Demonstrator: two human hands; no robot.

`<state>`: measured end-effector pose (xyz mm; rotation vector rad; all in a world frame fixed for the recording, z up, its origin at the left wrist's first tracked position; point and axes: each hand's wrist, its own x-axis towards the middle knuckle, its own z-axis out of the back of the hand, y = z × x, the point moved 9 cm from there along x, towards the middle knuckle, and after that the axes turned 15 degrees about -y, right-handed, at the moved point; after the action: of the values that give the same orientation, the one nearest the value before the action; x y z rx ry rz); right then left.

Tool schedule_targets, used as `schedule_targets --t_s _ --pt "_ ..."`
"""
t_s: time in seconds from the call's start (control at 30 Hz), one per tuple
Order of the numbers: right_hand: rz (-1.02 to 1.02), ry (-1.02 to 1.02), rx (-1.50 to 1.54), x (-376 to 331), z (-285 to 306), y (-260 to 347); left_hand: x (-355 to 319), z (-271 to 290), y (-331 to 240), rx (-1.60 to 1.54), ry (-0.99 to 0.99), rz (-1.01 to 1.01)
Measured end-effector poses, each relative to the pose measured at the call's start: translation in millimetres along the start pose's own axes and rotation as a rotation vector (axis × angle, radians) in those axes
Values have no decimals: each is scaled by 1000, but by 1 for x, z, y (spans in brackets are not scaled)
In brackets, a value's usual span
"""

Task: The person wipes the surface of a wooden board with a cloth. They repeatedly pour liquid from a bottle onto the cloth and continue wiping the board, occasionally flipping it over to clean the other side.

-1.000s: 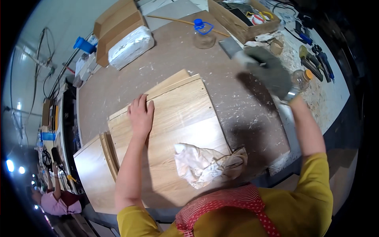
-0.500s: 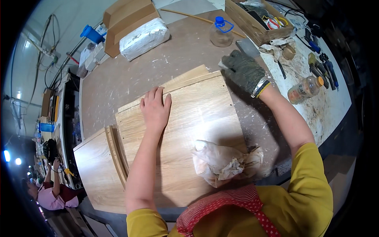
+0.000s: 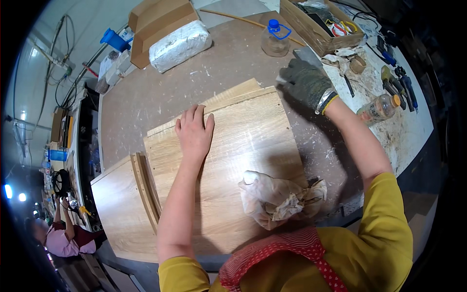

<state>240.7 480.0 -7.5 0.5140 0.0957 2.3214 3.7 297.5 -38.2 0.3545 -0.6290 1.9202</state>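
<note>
My bare left hand [image 3: 193, 131] lies spread on the upper part of a light wood-grain board [image 3: 243, 141], with fingertips near its far edge. Beyond the board's far right corner is my right hand [image 3: 306, 85], in a dark grey-green work glove, its fingers closed. A small pale piece [image 3: 280, 79] pokes out at its fingertips; most of it is hidden, so its kind does not show. A crumpled whitish cloth [image 3: 270, 197] rests on the board's near right part. Another wood-grain panel [image 3: 114, 209] with a narrow wooden strip [image 3: 144, 190] is at the left.
On the brown worktop [image 3: 131, 112] stand a clear jug with a blue cap [image 3: 275, 41] and a white wrapped bundle [image 3: 180, 46] beside an open carton [image 3: 158, 24]. An orange-capped bottle [image 3: 379, 109], hand tools [image 3: 401, 85] and a wooden box [image 3: 318, 29] are at right. A person [image 3: 65, 236] works far left.
My gloved right hand has shifted slightly right, still just off the board's corner. My left hand stays on the board. The whole view has moved a little.
</note>
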Motion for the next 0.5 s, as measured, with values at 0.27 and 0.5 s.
schedule_targets --t_s 0.27,0.5 --pt "70 2 17 1 6 13 -1 0 1 -4 -1 12" --pt "-16 -9 137 1 13 21 0 1 1 -24 6 19"
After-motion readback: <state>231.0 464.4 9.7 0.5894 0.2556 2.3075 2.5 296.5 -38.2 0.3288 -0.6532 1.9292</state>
